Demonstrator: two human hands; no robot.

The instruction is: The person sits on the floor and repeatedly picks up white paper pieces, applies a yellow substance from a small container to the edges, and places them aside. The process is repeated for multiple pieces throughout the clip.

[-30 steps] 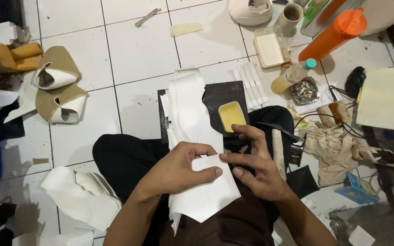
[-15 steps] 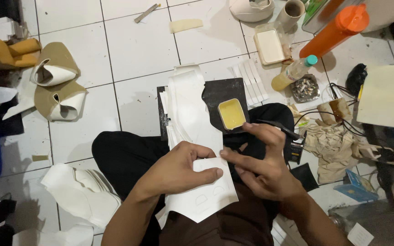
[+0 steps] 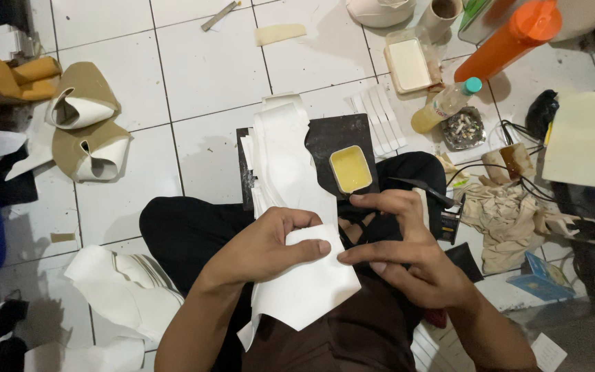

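Note:
My left hand (image 3: 264, 249) grips a white cut piece of sheet material (image 3: 306, 289) over my lap, thumb on its top edge. My right hand (image 3: 408, 256) pinches a small black piece (image 3: 382, 227) just beside that white piece, fingertips almost touching my left thumb. In front of my hands a stack of white cut pieces (image 3: 284, 162) lies over a dark board (image 3: 342, 134). A small square tin of yellow glue (image 3: 351, 169) sits on that board, close to my right hand.
Tan folded pieces (image 3: 87, 131) lie on the white tiled floor at left. White pieces (image 3: 122, 293) lie by my left knee. An orange bottle (image 3: 507, 38), a small bottle with a teal cap (image 3: 445, 105), an ashtray (image 3: 464, 128) and a crumpled cloth (image 3: 500, 210) crowd the right.
Both hands have stayed over the lap. My right hand has shifted lower and closer to the white piece, with its fingers now closing on the black piece.

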